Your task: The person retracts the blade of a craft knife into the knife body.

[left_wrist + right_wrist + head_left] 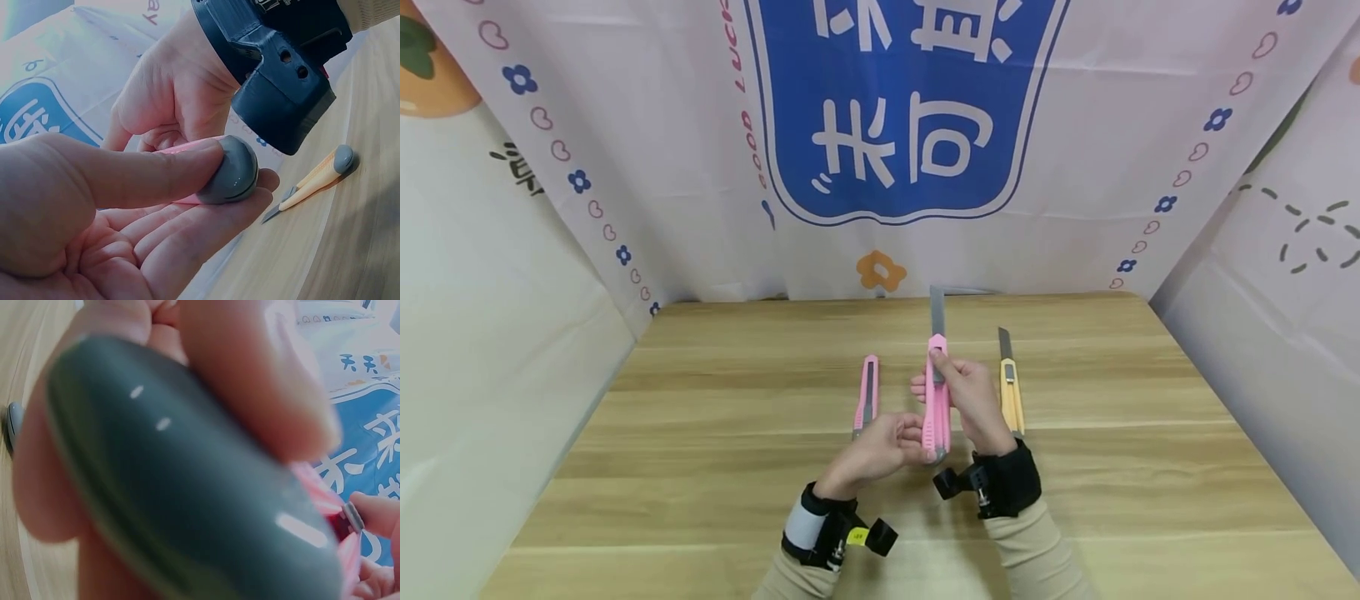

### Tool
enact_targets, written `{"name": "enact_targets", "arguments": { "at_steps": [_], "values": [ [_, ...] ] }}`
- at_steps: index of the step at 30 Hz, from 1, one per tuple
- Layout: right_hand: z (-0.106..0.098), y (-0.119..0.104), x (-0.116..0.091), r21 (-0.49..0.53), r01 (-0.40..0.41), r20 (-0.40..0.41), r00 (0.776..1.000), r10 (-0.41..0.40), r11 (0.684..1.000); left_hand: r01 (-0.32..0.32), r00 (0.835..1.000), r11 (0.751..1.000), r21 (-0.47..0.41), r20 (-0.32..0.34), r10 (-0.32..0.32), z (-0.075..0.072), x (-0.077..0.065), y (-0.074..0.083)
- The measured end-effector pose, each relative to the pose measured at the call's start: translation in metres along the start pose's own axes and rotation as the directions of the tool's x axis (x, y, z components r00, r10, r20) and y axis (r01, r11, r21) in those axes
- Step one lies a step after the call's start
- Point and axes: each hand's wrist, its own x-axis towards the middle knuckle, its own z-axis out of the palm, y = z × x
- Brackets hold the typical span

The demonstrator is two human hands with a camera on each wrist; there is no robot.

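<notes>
Over the middle of the table I hold a pink utility knife (936, 417) upright in the head view, its long grey blade (937, 310) extended away from me. My left hand (882, 450) pinches the bottom of its handle; in the left wrist view, thumb and fingers close on the grey end cap (234, 172). With my right hand (976, 402) I grip the upper handle, the thumb on the slider side. That end cap fills much of the right wrist view. Left of it lies a second pink utility knife (868, 387), its lower end partly behind my left hand.
A yellow utility knife (1011, 392) lies beside my right wrist with its blade out, pointing to the back. The wooden table (715, 467) ends at a printed cloth backdrop (1060, 242). Each wrist wears a black camera strap (1011, 479).
</notes>
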Motion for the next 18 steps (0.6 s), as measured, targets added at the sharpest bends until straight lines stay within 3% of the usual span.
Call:
{"name": "enact_targets", "arguments": {
  "at_steps": [18],
  "values": [
    [-0.0011,0.0024,0.0034,0.047,0.06,0.03,0.998,-0.061,0.997,0.002,1.0,1.0,0.001,0.0,-0.002,0.0003,0.0014,-0.0007]
  ]
}}
